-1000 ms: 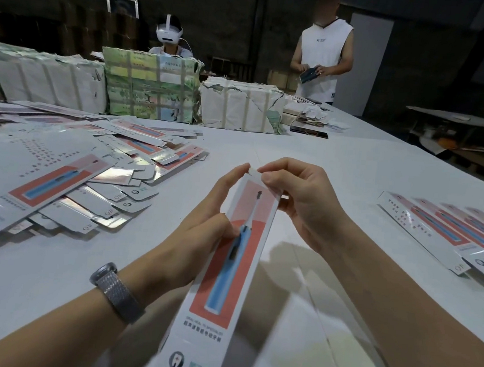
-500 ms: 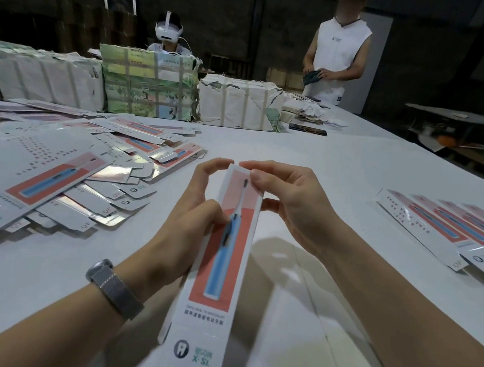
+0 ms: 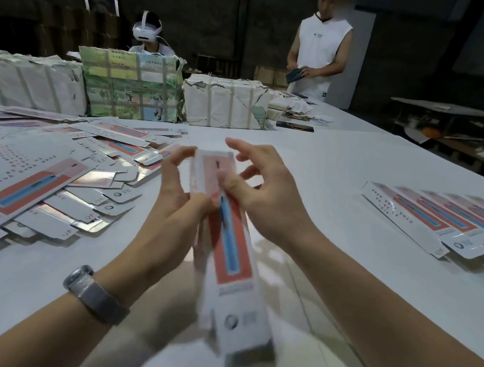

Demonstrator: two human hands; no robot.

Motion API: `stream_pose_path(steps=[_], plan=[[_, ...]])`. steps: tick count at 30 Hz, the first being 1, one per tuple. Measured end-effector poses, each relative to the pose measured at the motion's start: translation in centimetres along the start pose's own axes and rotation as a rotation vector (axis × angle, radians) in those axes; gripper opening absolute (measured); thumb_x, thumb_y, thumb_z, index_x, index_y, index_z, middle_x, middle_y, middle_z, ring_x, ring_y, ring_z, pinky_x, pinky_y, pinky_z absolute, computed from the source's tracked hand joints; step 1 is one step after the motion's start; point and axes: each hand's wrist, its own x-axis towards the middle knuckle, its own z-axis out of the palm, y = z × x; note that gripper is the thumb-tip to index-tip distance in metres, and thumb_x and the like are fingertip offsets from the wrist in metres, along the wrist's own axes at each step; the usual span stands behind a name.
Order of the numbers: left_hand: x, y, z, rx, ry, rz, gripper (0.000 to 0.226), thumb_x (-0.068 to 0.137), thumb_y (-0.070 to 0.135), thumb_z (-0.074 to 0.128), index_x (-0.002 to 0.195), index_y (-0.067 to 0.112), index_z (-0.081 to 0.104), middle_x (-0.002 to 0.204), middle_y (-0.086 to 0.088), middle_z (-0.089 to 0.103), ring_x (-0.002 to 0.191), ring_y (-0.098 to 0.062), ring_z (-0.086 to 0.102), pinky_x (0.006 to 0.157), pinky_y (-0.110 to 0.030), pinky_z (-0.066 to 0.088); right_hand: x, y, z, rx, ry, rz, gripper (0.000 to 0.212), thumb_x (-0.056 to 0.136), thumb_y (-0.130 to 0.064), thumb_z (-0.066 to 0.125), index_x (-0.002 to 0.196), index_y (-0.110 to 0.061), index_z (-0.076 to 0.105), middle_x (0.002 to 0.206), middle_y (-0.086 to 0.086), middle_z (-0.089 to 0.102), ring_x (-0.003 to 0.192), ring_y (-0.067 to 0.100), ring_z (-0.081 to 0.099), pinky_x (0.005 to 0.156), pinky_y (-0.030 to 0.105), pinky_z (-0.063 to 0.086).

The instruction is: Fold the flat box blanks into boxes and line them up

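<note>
I hold a long white box (image 3: 231,246) printed with a red panel and a blue toothbrush, lengthwise above the white table (image 3: 339,162). It is blurred by motion. My left hand (image 3: 174,203) grips its left side near the far end, thumb on the front face. My right hand (image 3: 260,193) pinches its right edge with thumb and a finger, the other fingers spread. A heap of flat box blanks (image 3: 45,178) lies at the left. A row of boxes (image 3: 442,221) lies side by side at the right.
Wrapped bundles (image 3: 132,86) stand along the table's far side. A seated person with a white headset (image 3: 145,33) is behind them, and another person (image 3: 319,55) stands at the far right end. A dark table (image 3: 446,109) is beyond the right edge.
The box's near end has swung right and tilted. My right hand's fingers have opened away from the far end and moved down its right edge. The standing person has shifted right in view.
</note>
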Motion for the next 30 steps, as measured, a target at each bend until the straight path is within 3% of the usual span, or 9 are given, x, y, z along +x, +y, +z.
stream_pose_path(steps=[3, 6, 9, 11, 13, 15, 20, 25, 30], plan=[[0.4, 0.3, 0.0, -0.038, -0.019, -0.063, 0.058, 0.098, 0.014, 0.05, 0.116, 0.067, 0.036, 0.112, -0.002, 0.075, 0.082, -0.024, 0.075, 0.06, -0.036, 0.059, -0.2, -1.0, -0.5, -0.167, -0.172, -0.02, 0.066, 0.082, -0.049, 0.066, 0.142, -0.027, 0.051, 0.114, -0.009, 0.043, 0.095, -0.003, 0.05, 0.084, 0.008, 0.042], [0.5, 0.0, -0.6, -0.192, -0.123, -0.205, 0.072, 0.094, 0.014, 0.049, 0.133, 0.072, 0.032, 0.125, -0.009, 0.071, 0.098, -0.029, 0.073, 0.074, -0.042, 0.061, 0.4, -1.2, -1.9, -0.221, -0.289, 0.109, 0.077, 0.08, -0.053, 0.072, 0.148, -0.032, 0.043, 0.115, -0.011, 0.041, 0.098, -0.001, 0.052, 0.08, 0.011, 0.043], [0.3, -0.3, -1.0, 0.04, -0.153, -0.193, 0.082, 0.077, 0.022, 0.051, 0.132, 0.079, 0.029, 0.123, 0.001, 0.071, 0.109, -0.012, 0.069, 0.079, -0.031, 0.058, 1.6, -0.1, -4.1, -0.449, -0.293, 0.167, 0.076, 0.08, -0.043, 0.075, 0.147, -0.031, 0.043, 0.121, -0.008, 0.047, 0.101, 0.008, 0.054, 0.077, 0.019, 0.045], [0.3, -0.4, -1.1, 0.22, -0.09, -0.131, 0.076, 0.074, 0.022, 0.051, 0.131, 0.07, 0.04, 0.117, 0.005, 0.071, 0.105, -0.005, 0.067, 0.085, -0.033, 0.055, 2.4, 1.8, -6.1, -0.638, -0.226, 0.28, 0.062, 0.079, -0.037, 0.072, 0.137, -0.028, 0.052, 0.123, -0.004, 0.052, 0.108, 0.016, 0.053, 0.082, 0.031, 0.047], [0.3, -0.3, -1.5, 0.265, -0.018, -0.143, 0.055, 0.077, 0.019, 0.056, 0.122, 0.051, 0.058, 0.109, 0.005, 0.072, 0.105, -0.011, 0.066, 0.091, -0.043, 0.053, 3.0, 4.2, -8.4, -0.824, -0.117, 0.434, 0.035, 0.078, -0.033, 0.069, 0.11, -0.022, 0.06, 0.11, 0.0, 0.055, 0.103, 0.024, 0.055, 0.074, 0.032, 0.042], [0.9, -0.4, -2.1, 0.268, 0.054, -0.176, 0.037, 0.09, 0.007, 0.059, 0.108, 0.038, 0.066, 0.103, 0.002, 0.072, 0.107, -0.019, 0.064, 0.088, -0.047, 0.051, 2.9, 6.5, -10.9, -0.913, -0.04, 0.581, 0.023, 0.08, -0.03, 0.067, 0.095, -0.018, 0.054, 0.102, 0.003, 0.053, 0.102, 0.029, 0.055, 0.072, 0.031, 0.039], [2.7, -1.6, -3.8, 0.287, 0.083, -0.288, 0.044, 0.098, -0.01, 0.042, 0.1, 0.027, 0.065, 0.104, -0.007, 0.067, 0.112, -0.029, 0.056, 0.075, -0.038, 0.052, 1.4, 10.7, -13.9, -1.01, 0.037, 0.82, 0.029, 0.088, -0.019, 0.051, 0.117, -0.018, 0.055, 0.126, 0.008, 0.05, 0.123, 0.035, 0.04, 0.096, 0.048, 0.038], [3.0, -1.9, -4.2, 0.322, 0.116, -0.307, 0.041, 0.096, -0.011, 0.045, 0.094, 0.025, 0.066, 0.099, -0.006, 0.068, 0.109, -0.028, 0.057, 0.085, -0.045, 0.045, 2.0, 10.7, -13.3, -1.16, 0.11, 0.693, 0.034, 0.088, -0.02, 0.054, 0.122, -0.023, 0.058, 0.135, 0.007, 0.042, 0.125, 0.033, 0.033, 0.099, 0.048, 0.031], [1.9, -0.2, -4.2, 0.596, 0.183, -0.136, 0.019, 0.076, 0.022, 0.054, 0.087, 0.025, 0.069, 0.092, 0.004, 0.072, 0.087, -0.015, 0.063, 0.081, -0.036, 0.045, 2.7, 7.4, -9.4, -0.938, 0.133, 0.316, 0.032, 0.091, -0.026, 0.057, 0.122, -0.026, 0.064, 0.123, 0.002, 0.053, 0.116, 0.027, 0.045, 0.085, 0.037, 0.039]])
